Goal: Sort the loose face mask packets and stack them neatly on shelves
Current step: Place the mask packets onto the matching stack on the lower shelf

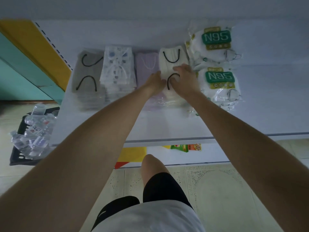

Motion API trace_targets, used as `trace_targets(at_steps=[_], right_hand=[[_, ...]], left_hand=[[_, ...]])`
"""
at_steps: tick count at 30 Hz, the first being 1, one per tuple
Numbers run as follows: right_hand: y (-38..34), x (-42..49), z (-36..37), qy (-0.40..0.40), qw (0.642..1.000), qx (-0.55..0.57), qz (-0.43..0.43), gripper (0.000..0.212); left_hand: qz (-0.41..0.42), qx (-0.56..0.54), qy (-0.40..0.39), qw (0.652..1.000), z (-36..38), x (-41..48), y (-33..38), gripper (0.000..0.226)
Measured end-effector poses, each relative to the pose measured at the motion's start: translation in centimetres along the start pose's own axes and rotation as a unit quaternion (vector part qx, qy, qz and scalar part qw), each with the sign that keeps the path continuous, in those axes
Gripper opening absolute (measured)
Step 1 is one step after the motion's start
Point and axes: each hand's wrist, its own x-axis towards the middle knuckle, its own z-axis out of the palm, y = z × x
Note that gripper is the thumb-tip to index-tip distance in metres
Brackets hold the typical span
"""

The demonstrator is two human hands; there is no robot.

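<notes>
Face mask packets sit in a row of stacks on the white shelf [167, 124], towards its back.

Row, left to right:
- grey stack [87, 76], black ear loops showing through the top packet
- patterned white stack [117, 67], touching the grey one
- lilac stack [147, 64]
- cream stack [172, 59], black ear loops, touching the lilac one
- two N95 packs, rear N95 pack [215, 39] and front N95 pack [219, 79], green labels up, just right of the cream stack

Hands: both are on the cream stack, arms stretched forward.
- left hand [156, 80]: at the seam between the lilac and cream stacks, fingers bent down against the cream stack's left edge. I cannot tell whether they grasp a packet or only press on it.
- right hand [183, 79]: lies flat on top of the cream stack, fingers spread and fairly straight, pressing down and holding nothing. Its outer edge is close to the front N95 pack.

Surroundings:
- dark crate [18, 158] on the floor at left, filled with clear plastic bottles [35, 131]
- yellow panel [36, 47] slanting along the shelf's left side
- lower shelf [217, 153] carries coloured snack packets [185, 147]
</notes>
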Motion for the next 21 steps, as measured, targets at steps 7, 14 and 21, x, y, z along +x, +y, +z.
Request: trace_targets(at_steps=[7, 14, 21], right_hand=[[4.7, 1.4, -3.1, 0.03, 0.98, -0.19, 0.048, 0.07], [6.9, 1.6, -3.5, 0.013, 0.988, -0.139, 0.065, 0.06], [7.2, 1.5, -3.8, -0.004, 0.991, -0.122, 0.06, 0.062]], left_hand=[[-0.03, 0.038, 0.017, 0.999, 0.9, 2.8, 1.8, 0.049], [-0.003, 0.037, 0.028, 0.999, 2.3, 2.9, 3.2, 0.043], [-0.019, 0.067, 0.049, 0.996, 2.5, 2.2, 2.8, 0.051]])
